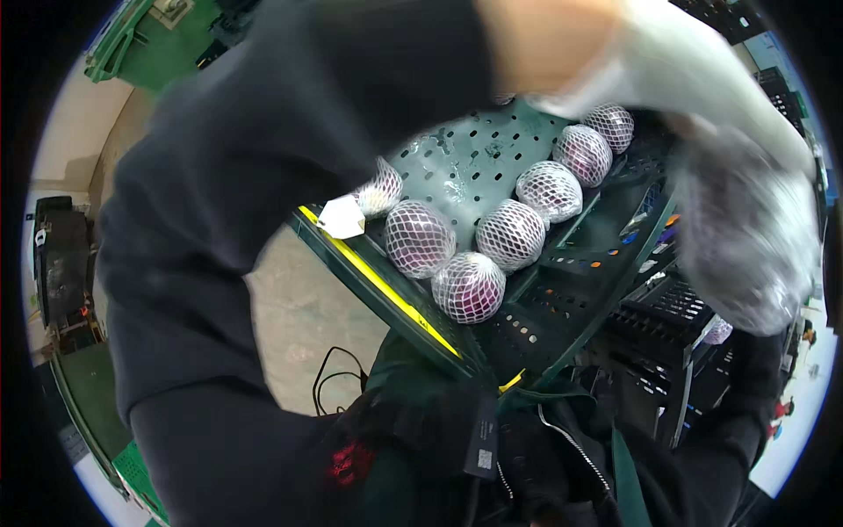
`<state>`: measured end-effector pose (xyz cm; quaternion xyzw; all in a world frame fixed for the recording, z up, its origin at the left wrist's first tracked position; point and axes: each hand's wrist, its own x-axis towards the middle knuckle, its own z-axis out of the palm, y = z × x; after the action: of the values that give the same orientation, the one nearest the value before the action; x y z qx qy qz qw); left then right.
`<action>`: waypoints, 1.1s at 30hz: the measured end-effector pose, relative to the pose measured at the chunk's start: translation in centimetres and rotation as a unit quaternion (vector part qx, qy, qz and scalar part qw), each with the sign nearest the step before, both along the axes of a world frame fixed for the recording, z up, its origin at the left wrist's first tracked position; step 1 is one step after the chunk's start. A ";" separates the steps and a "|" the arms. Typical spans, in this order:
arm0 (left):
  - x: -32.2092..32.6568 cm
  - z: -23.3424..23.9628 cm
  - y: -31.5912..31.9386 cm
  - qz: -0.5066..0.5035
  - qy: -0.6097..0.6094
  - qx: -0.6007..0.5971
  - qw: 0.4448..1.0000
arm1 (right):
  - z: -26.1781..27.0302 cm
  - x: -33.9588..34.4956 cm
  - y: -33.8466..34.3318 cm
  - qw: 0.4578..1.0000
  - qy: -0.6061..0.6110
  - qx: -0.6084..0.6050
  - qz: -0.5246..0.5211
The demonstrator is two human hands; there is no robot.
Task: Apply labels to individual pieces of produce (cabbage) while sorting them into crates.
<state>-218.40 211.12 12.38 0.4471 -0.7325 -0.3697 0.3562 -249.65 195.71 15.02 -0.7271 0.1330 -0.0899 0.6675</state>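
Note:
My left arm arches across the top in a black sleeve, its wrist bare. My left hand (705, 82), in a pale glove, is blurred at the upper right, beyond the crate's side. Below it is a blurred mass of clear plastic (744, 244). My right sleeve (718, 415) rises to this plastic; the right hand itself cannot be made out. A dark green plastic crate (560, 309) stands before me. Round purplish produce in white foam nets (469, 288) lines two of its sides. Toward the left, one netted piece (382, 188) is partly hidden by my sleeve.
A yellow strip (382, 283) runs along the crate's near left edge, with a white tag (342, 217) at its upper end. Black crates (672, 303) stand at the right. A black cable (339, 375) lies on the floor (309, 309). Green bins (89, 388) stand far left.

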 end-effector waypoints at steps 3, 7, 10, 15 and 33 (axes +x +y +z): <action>-7.3 3.0 -4.8 -0.097 -0.003 -0.003 0.995 | 1.0 -7.5 -1.0 0.905 -0.007 -0.372 -0.208; -13.4 1.2 -7.4 -0.158 0.031 -0.018 0.987 | -1.0 -18.4 -0.1 0.691 0.126 -0.656 -0.277; -7.5 -6.0 -5.1 -0.040 -0.056 0.120 0.990 | -4.9 -26.7 0.5 0.344 0.440 -0.817 -0.146; 3.5 -14.7 5.0 0.092 -0.379 0.355 0.849 | -10.9 -40.3 -4.3 0.593 0.479 -0.642 -0.082; 7.0 -22.1 6.3 0.002 -0.400 0.559 0.726 | -23.3 22.1 12.7 0.781 0.327 -0.208 0.489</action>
<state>-211.40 217.42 -9.72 0.6729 -0.4673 -0.4985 -0.2834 -227.51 208.40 -8.26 -0.8014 -0.0524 0.4664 0.3708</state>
